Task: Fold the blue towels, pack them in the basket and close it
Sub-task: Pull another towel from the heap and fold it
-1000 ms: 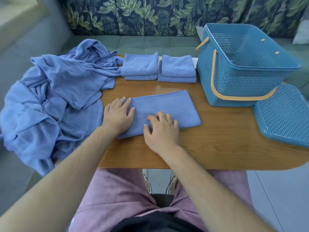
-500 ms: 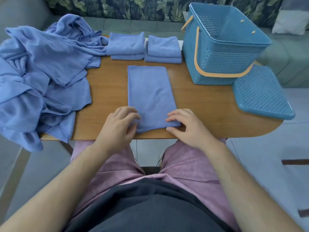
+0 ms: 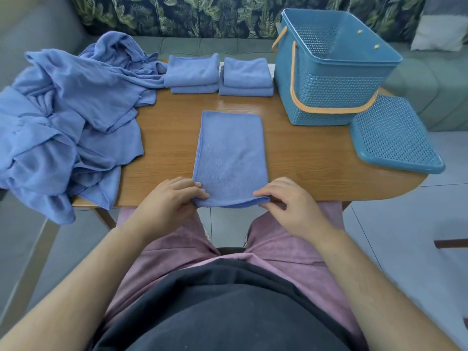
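From the head camera, a long, once-folded blue towel [image 3: 230,158] lies flat in the middle of the wooden counter [image 3: 304,158], its short ends pointing away from and toward the person. Both hands hold its near end at the counter's front edge. The left hand [image 3: 167,201] pinches the near left corner with curled fingers on top. The right hand [image 3: 291,206] pinches the near right corner between thumb and fingers. The near hem is raised slightly off the wood between them.

At the far side of the counter sit two stacks of folded towels, the left stack [image 3: 192,72] and the right stack [image 3: 247,74], just beside each other, each with two towels. A large heap of unfolded blue cloths [image 3: 63,110] covers the left end of the counter, touches the left stack and hangs over the edge.

The blue perforated basket [image 3: 329,97] stands open at the far right, just beside the right stack, with its tan handle [image 3: 329,110] lowered against its near wall. Its lid [image 3: 395,138] lies flat on the counter's right end, close to the basket's near right corner.

A green sofa [image 3: 177,45] with a leaf-patterned backrest [image 3: 177,13] runs behind the counter. Below are the person's pink shorts [image 3: 177,249] and dark shirt [image 3: 228,312].
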Motion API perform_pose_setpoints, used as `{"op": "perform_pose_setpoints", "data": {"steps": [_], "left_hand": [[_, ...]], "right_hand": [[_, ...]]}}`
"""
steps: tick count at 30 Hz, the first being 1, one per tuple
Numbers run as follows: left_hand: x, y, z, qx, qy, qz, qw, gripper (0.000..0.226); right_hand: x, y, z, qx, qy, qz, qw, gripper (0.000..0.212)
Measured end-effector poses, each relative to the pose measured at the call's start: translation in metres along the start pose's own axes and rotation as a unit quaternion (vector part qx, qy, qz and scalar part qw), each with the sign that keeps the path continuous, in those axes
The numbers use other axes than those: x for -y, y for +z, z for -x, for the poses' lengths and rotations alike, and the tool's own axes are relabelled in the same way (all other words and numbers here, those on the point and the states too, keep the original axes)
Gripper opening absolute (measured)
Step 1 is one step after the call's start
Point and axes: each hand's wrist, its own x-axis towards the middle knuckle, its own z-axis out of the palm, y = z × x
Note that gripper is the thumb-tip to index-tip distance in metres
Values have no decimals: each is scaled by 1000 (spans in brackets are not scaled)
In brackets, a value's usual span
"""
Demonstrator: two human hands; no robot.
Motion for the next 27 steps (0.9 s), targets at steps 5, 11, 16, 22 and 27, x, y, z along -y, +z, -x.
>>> {"op": "perform_pose_setpoints", "data": {"steps": [5, 11, 16, 22, 27], "left_hand": [[-21, -19, -1, -73, -107, 162, 978, 24], [-24, -34, -41, -137, -149, 217, 955, 31], [2, -40, -82, -123, -193, 158, 961, 27], [46, -23, -116, -73, -227, 125, 963, 24], [66, 6, -120, -46, -272, 2, 961, 25]], "right_hand": [[32, -24, 2, -38, 104, -133, 985, 34], [26, -33, -47, -52, 54, -80, 994, 34], [6, -23, -109, -23, 70, -59, 996, 24], [-30, 2, -153, 48, 135, -13, 990, 30], [-40, 20, -156, 135, 159, 156, 965, 56]]}}
